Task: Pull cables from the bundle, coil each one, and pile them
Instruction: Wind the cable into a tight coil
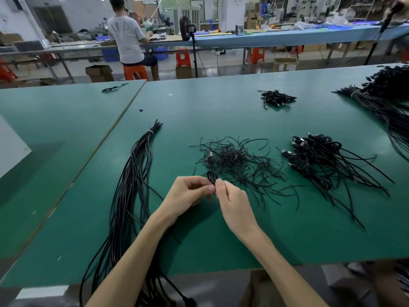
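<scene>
Bottom edge cuts the bundle [124,196], seemingly near its plugs.

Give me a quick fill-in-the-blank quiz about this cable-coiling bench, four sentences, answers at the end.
The left hand and right hand together pinch one coiled black ____.
The long tied bundle lies on the hands' ____ side.
The table has a ____ top.
The pile of finished coils lies on the hands' ____ side.
Missing words: cable, left, green, right.

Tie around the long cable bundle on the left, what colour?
White tie on the black bundle; the head view shows it, near the far end.
</scene>
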`<state>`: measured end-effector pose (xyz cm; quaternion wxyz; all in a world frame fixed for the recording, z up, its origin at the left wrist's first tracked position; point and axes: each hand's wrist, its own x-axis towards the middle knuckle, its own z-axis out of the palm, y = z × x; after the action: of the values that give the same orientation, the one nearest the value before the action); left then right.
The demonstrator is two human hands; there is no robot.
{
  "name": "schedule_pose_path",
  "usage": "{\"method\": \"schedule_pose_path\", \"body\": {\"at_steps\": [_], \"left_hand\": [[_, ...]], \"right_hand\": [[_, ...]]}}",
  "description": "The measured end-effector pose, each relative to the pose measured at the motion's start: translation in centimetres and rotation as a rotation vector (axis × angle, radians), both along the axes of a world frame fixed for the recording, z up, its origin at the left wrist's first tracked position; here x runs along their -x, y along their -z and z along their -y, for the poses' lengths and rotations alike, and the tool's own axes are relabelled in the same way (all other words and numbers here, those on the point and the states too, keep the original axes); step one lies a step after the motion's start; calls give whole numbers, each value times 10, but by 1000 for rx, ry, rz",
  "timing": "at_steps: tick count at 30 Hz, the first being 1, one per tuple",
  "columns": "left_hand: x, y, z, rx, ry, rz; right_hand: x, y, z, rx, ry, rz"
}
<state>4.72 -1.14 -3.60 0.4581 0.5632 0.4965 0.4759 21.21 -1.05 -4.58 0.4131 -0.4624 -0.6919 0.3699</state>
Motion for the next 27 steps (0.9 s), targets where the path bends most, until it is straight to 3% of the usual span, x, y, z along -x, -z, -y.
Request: {"method": "schedule_pose_path", "body": {"at_steps": [18,27], "left_hand": [[-11,8,4,-330,-147,-360],[-13,-5,7,-91,-27,-71]], "right_hand": [[1,4,-3,-59,3,-28],[-1,2,-2,-97,13,-31]]}}
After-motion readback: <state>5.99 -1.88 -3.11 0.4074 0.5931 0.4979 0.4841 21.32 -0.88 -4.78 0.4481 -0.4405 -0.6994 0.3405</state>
